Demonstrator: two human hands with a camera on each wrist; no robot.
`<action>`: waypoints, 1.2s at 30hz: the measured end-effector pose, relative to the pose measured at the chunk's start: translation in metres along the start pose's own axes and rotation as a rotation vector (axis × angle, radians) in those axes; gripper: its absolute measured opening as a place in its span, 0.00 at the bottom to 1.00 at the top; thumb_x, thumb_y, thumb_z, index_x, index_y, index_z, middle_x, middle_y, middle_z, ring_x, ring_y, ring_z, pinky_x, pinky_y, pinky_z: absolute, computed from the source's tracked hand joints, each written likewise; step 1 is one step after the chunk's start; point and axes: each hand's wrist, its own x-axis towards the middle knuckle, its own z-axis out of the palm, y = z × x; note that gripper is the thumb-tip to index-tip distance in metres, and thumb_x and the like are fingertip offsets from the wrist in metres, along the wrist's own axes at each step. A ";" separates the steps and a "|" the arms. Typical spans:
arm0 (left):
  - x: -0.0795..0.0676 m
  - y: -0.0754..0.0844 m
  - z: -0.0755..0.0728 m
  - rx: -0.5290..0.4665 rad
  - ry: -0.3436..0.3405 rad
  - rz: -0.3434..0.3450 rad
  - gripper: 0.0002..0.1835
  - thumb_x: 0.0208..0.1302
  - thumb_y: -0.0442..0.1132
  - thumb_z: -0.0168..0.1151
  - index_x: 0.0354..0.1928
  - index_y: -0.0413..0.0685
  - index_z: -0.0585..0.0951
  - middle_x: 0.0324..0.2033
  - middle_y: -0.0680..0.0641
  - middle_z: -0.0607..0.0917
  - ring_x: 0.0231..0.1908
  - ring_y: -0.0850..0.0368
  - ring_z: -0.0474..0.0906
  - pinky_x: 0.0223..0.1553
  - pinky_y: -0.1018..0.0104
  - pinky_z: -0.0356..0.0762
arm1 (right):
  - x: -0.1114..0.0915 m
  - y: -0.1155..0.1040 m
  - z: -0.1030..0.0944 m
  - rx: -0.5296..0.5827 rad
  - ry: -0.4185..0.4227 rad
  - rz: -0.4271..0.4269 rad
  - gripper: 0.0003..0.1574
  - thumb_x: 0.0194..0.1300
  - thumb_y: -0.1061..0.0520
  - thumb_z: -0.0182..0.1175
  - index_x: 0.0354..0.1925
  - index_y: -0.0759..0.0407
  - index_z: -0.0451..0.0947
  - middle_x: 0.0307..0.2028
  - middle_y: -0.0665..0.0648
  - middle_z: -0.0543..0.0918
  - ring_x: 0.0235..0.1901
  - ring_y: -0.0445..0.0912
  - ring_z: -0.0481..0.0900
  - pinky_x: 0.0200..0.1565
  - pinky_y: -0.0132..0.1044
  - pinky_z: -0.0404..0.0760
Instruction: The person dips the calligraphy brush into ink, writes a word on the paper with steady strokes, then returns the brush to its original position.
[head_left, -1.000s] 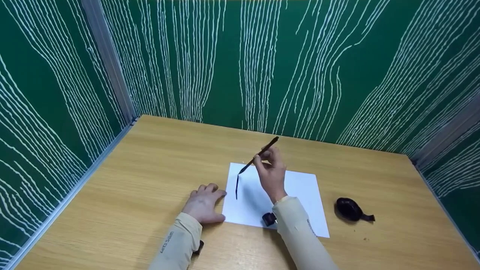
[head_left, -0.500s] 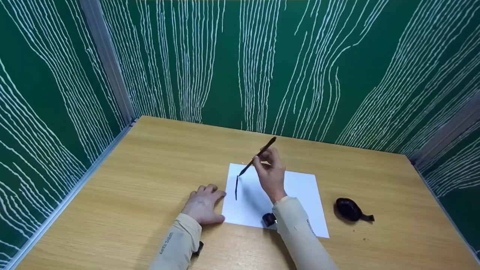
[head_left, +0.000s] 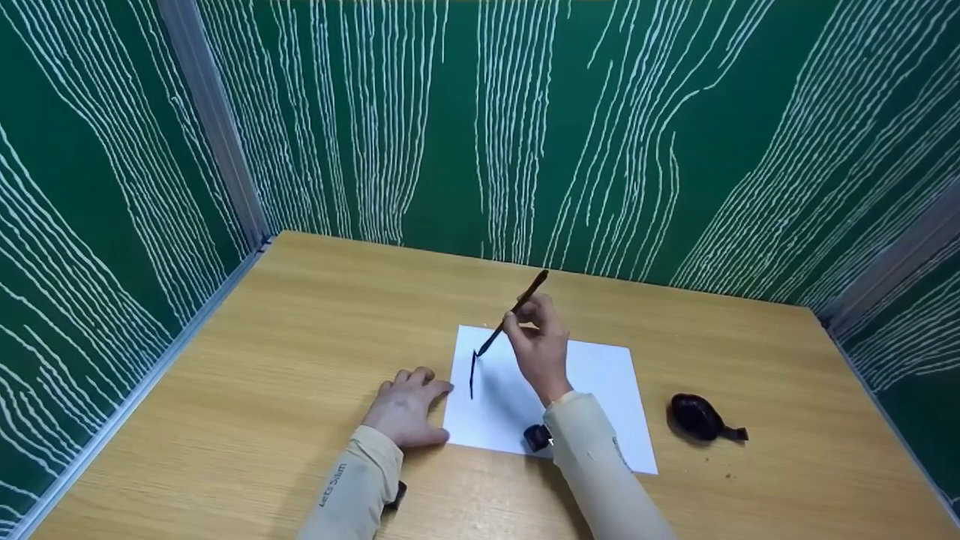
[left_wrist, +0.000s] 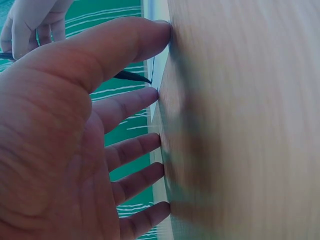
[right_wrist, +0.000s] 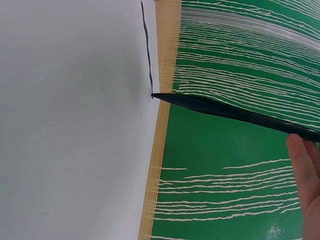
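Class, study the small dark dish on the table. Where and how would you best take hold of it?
Probably by its stubby handle, pinched between finger and thumb from the person's right. The handle juts out that way, slightly toward the person and away from the paper, while the rounded bowl of the dish offers less to pinch.

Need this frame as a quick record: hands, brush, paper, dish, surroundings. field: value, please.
Left hand: fingers spread on the table, thumb and index fingertip at the paper's left edge
Right hand: grips the brush
Brush: dark, slanted, tip at the line's far end
Paper: white sheet, lying on the table
Line: single thin dark stroke near the paper's left edge
Dish: dark, short handle, right of the paper; contents unclear
Walls: green, wavy white lines
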 end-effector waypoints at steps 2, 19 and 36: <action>0.000 0.000 0.000 0.000 -0.008 -0.007 0.37 0.37 0.58 0.62 0.56 0.62 0.69 0.56 0.47 0.67 0.54 0.47 0.62 0.49 0.47 0.62 | 0.000 0.000 0.000 -0.007 0.003 -0.001 0.13 0.58 0.55 0.54 0.42 0.47 0.67 0.30 0.48 0.78 0.32 0.37 0.78 0.31 0.30 0.79; 0.001 -0.001 0.000 -0.003 -0.023 -0.010 0.37 0.37 0.58 0.62 0.56 0.62 0.69 0.57 0.48 0.66 0.55 0.46 0.61 0.50 0.47 0.60 | -0.001 -0.001 -0.002 -0.016 0.042 -0.017 0.14 0.54 0.59 0.55 0.41 0.49 0.69 0.26 0.48 0.77 0.28 0.39 0.77 0.26 0.32 0.78; 0.002 -0.001 0.001 0.002 -0.038 -0.022 0.38 0.37 0.58 0.62 0.57 0.63 0.68 0.57 0.48 0.66 0.55 0.47 0.61 0.50 0.47 0.60 | 0.000 -0.001 -0.004 -0.028 0.061 -0.032 0.14 0.52 0.62 0.56 0.39 0.49 0.69 0.22 0.48 0.76 0.24 0.40 0.74 0.24 0.33 0.78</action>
